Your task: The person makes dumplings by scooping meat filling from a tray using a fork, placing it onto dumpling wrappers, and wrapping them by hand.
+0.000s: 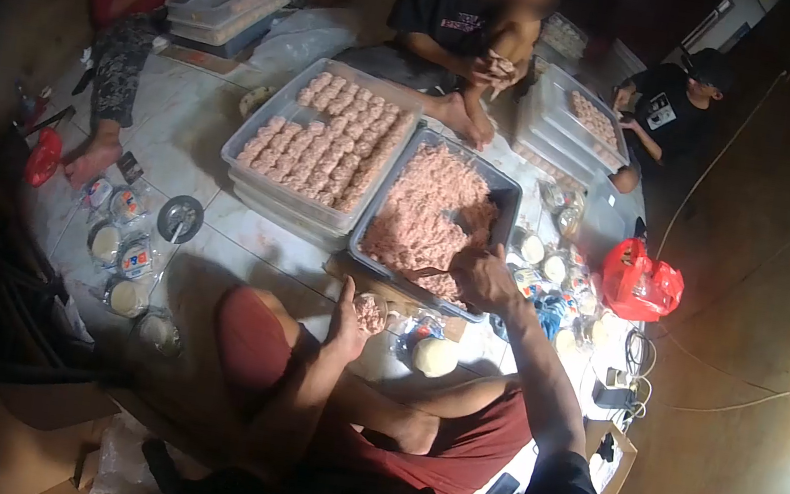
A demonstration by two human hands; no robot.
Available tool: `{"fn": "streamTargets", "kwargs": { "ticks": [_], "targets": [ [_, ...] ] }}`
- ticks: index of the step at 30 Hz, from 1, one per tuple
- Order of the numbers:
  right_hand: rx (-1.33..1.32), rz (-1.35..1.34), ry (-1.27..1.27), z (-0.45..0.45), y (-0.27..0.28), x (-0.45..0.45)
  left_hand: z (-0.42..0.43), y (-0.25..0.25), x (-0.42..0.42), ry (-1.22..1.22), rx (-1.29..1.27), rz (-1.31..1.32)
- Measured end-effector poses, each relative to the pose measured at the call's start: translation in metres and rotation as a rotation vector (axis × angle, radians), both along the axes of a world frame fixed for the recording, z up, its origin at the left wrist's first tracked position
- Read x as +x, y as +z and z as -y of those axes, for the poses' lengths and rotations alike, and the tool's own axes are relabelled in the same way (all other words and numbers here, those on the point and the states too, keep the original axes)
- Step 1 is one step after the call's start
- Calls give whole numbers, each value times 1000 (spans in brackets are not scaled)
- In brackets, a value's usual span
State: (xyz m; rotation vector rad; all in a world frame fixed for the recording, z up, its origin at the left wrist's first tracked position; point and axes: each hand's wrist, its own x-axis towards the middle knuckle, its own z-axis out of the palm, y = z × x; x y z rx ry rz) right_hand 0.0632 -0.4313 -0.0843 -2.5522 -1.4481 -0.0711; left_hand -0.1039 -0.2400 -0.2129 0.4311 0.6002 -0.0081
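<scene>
My left hand (343, 329) is closed around a small round dumpling (370, 313) with pink filling showing on top, held above my lap. My right hand (489, 283) reaches over the near right corner of a grey tub (355, 241). Its fingers are closed on a thin tool whose kind I cannot make out, its end at the meat. Pink minced meat (427, 201) fills most of the tub. Just below the tub lies a stack of round pale wrappers (435, 356). Left of the tub, a clear plastic box (240, 187) holds rows of finished dumplings (328, 152).
Packs of round wrappers (127, 297) lie on the tiled floor at left, near a dark dish (180, 219). More packs (554, 267) and a red plastic bag (642, 282) are at right. Several people sit around, beside stacked boxes (227, 6). Cables (639, 367) run along the right wall.
</scene>
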Motion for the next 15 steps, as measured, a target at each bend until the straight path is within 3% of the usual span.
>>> {"fn": "streamTargets", "kwargs": {
  "ticks": [1,3,5,11,15],
  "targets": [
    [58,-60,-37,15,22,-14,1,-2,0,-14,-5,3],
    [-16,-197,-174,37,49,-35,0,20,0,-101,-301,171],
    [242,-491,-328,56,54,-57,3,22,0,-178,-362,285],
    [509,-467,-334,72,40,-105,17,51,5,-346,-503,424],
    [759,-354,-446,60,51,-108,26,48,1,-334,-429,315]
  ]
}}
